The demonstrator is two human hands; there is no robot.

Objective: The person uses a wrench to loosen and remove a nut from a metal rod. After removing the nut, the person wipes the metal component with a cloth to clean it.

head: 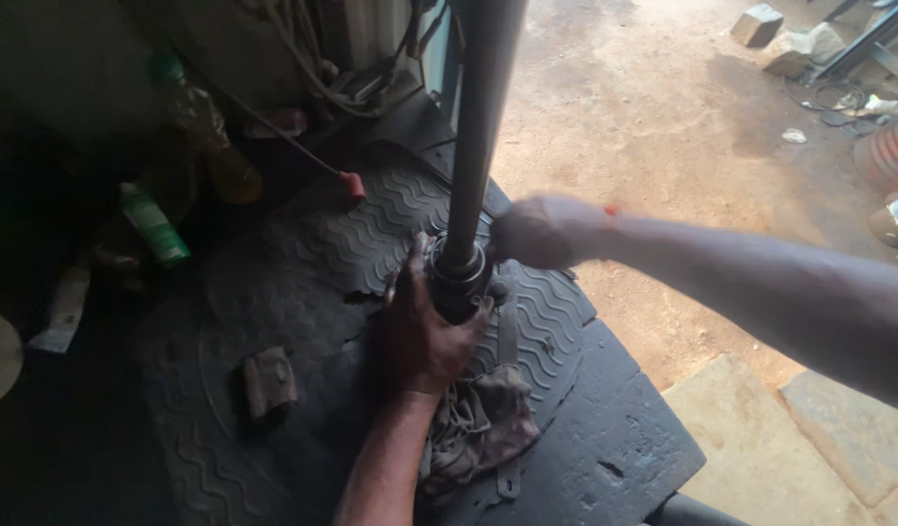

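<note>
- A long dark metal shaft (473, 127) is stood upright, its lower end set on a black ribbed rubber mat (371, 234).
- The round joint (458, 282) at the shaft's foot is cupped by the left hand (424, 331), the fingers curled around its side and pressed against it.
- The right hand (541, 232) is closed into a fist just beside the shaft, above the joint; whether anything is gripped inside it cannot be told.
- A dirty rag (478, 429) is seen on the mat under the left wrist.
- A small rusty block (269, 380) lies on the mat, left of the forearm.
- A green bottle (154, 226) and a yellowish bottle (215, 136) are seen in the dark at the left.
- Sunlit dirt ground (663, 117) is seen at the right.
</note>
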